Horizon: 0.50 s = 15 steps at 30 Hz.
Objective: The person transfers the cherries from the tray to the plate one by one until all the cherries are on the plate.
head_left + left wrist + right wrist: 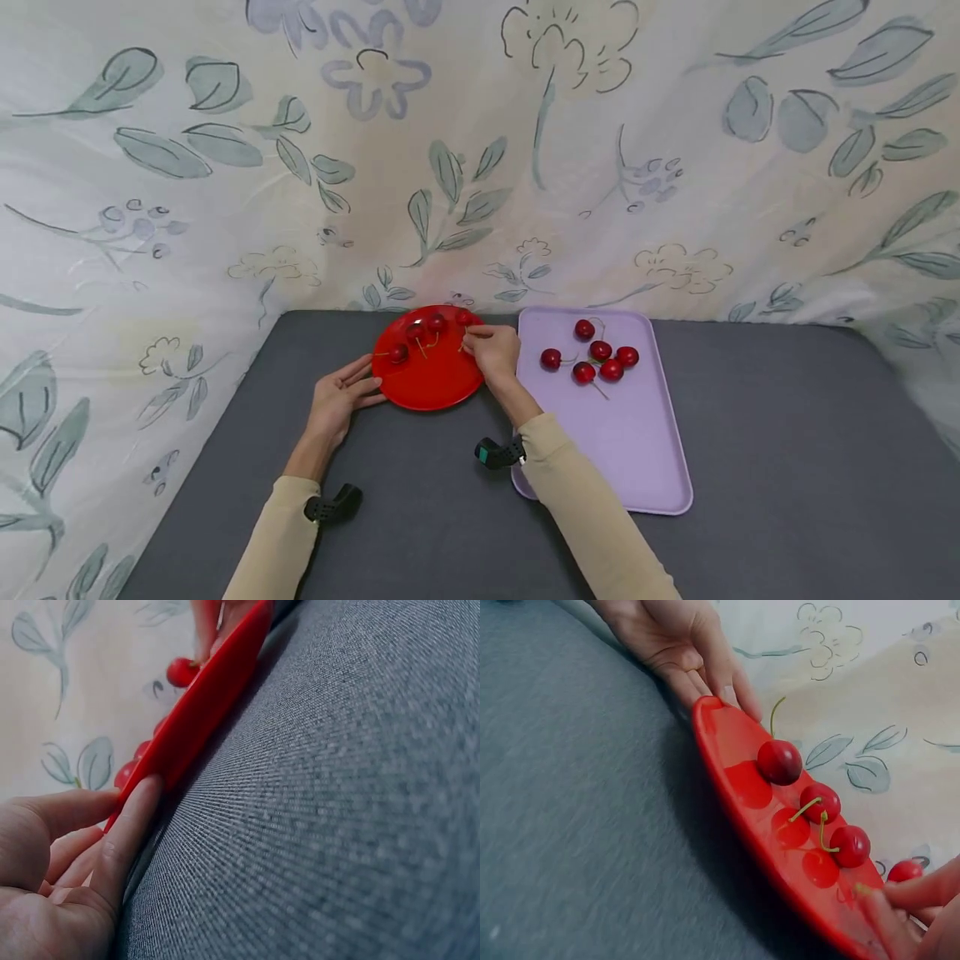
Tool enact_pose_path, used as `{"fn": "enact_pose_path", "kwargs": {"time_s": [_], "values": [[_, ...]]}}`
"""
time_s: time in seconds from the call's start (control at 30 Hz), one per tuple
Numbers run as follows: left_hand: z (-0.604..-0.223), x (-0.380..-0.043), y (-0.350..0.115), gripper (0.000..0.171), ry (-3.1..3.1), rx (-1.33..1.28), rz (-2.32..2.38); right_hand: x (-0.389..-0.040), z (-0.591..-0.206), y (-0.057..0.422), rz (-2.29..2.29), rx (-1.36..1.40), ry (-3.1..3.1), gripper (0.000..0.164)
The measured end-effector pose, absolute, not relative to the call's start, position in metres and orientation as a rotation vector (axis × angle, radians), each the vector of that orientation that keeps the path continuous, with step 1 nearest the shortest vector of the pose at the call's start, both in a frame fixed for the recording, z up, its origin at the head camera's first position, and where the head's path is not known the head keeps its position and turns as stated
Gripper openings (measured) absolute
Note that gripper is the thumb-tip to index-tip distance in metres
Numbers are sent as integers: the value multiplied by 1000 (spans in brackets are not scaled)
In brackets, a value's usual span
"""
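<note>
On the left of the table, a round red plate point(431, 387) carries three cherries point(780, 762) with green stems along its far left part. My left hand point(335, 402) pinches the plate's left rim; in the left wrist view the thumb and a finger point(127, 840) lie on either side of the edge. At the plate's right rim, my right hand point(495, 354) pinches another cherry point(464, 317) by its stem. That cherry point(182, 672) shows over the rim in the left wrist view, beside the fingertips.
A lilac tray point(607, 450) lies right of the plate, with several cherries point(611, 370) grouped in its far half. My right forearm point(592, 500) crosses the tray's near left corner. Behind the dark grey table point(787, 433) hangs a floral cloth point(465, 100).
</note>
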<state>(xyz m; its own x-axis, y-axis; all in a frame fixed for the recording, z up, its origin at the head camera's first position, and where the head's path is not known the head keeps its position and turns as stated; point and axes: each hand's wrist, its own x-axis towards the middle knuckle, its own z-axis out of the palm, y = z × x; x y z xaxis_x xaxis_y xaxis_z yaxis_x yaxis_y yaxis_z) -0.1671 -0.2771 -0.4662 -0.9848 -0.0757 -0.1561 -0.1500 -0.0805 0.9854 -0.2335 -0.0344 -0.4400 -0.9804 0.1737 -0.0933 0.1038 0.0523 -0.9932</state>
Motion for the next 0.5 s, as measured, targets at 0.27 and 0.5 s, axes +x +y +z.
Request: {"fn": "enact_pose_path", "kwargs": {"time_s": [0.27,0.5], "values": [[-462,-164,-275,57,2085,-276,2287,-239,-432,-48,1732,-334,-2467,13],[-461,-163,-273,56,2075,-278,2290,-239,-429,-52,1613,-338,-2542,12]]}}
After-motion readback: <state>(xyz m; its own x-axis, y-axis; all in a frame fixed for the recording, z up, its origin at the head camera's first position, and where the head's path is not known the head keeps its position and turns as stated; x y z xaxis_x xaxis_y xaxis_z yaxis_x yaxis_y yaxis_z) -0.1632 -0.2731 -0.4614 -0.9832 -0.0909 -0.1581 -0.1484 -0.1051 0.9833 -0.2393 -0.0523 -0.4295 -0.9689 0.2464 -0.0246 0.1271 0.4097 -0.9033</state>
